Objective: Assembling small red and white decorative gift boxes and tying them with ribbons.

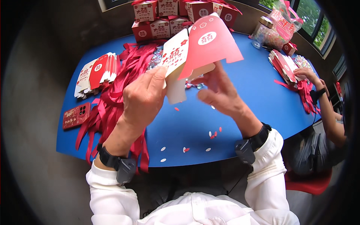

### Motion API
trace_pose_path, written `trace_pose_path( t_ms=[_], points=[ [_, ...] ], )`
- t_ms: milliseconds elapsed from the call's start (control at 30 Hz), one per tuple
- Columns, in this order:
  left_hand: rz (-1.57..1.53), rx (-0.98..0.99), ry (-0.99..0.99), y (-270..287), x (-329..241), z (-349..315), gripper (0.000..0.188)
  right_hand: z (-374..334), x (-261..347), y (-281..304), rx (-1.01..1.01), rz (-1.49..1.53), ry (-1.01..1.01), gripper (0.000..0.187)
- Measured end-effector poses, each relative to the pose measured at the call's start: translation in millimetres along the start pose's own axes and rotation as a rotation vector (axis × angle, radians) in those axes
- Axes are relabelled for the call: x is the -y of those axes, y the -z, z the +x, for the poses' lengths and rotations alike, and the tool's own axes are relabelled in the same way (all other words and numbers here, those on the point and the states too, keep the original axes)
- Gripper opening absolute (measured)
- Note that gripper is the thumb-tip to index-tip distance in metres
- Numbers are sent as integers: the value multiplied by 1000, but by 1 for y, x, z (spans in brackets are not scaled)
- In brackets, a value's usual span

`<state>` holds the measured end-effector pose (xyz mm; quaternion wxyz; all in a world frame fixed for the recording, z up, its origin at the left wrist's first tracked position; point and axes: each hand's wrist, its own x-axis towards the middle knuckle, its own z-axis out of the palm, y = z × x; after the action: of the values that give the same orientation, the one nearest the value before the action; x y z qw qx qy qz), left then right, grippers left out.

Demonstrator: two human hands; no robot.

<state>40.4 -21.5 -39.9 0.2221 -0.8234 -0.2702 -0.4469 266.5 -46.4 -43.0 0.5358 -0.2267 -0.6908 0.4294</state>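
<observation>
Partly folded red-and-white carton (200,50) raised above the blue desk (180,138). The left grip (144,95) pinches its left edge, presumably to steady it; the right grip (224,94), fingers parted, holds nothing visible. Ribbons (112,101) lie left, probably for easy reach.

The left forearm (122,137) slants up and inward to a bent wrist; the left hand (144,95) is raised, back toward the viewer, its thumb (157,78) extended in a pinch, the other fingers mostly hidden. The right forearm (250,122) angles inward too, the right hand (222,92) slightly blurred, thumb spread from partly hidden fingers. White sleeves (268,172) sit bunched below both wrists
</observation>
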Motion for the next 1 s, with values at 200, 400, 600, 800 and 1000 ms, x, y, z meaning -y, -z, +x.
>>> trace_pose_path(
  t_ms=[200,400,600,800,1000],
  points=[
    [20,66,-41,1,-18,-3,41,-8,8,-18,-98,39,-194,54],
    [8,62,-122,2,-24,-4,37,-15,-1,-24,-230,-109,-8,24],
    [-3,-10,-8,4,-21,-4,36,-9,-9,-23,-245,-186,-162,31],
    [-37,-46,65,10,-17,-2,32,-8,-15,-19,-269,-218,-222,50],
    [-26,-40,25,13,-21,0,31,8,-1,-7,-442,-982,451,79]
  ],
)
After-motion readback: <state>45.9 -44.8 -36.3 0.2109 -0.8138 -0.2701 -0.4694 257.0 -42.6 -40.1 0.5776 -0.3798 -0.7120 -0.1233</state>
